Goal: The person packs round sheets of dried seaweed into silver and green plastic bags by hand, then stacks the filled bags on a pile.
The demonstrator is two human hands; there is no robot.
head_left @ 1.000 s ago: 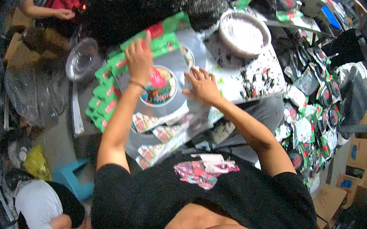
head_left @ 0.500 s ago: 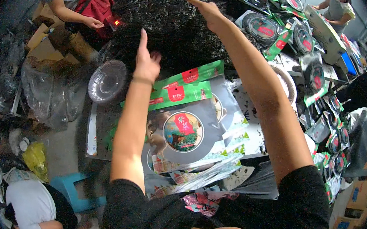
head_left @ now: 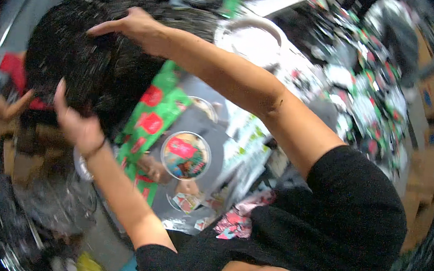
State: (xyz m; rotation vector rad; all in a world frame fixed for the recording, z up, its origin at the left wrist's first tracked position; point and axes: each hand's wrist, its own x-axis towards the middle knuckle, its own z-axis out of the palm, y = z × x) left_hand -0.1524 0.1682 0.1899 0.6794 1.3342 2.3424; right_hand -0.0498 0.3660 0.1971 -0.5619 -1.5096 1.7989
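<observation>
Both my hands reach out over a large dark heap of what looks like dried seaweed. My left hand, a thin band on its wrist, is at the heap's near edge with its fingers stretched out. Farther across, my right hand has fingers extended and hovers over the heap or touches it; I cannot tell which. Nothing shows in either hand, though motion blurs both. Between my forearms lies a stack of grey plastic pouches with green tops, red labels and round printed windows.
A white round tub stands beyond my right forearm. Many filled pouches are piled at the right, beside cardboard boxes. At the far left a person in a red apron stands by the heap. Clear plastic bags lie lower left.
The view has swung, so the heap and pouch stack now appear turned and farther left. My hands remain stretched out over the heap. The clear plastic plate is now mostly hidden behind my left forearm.
</observation>
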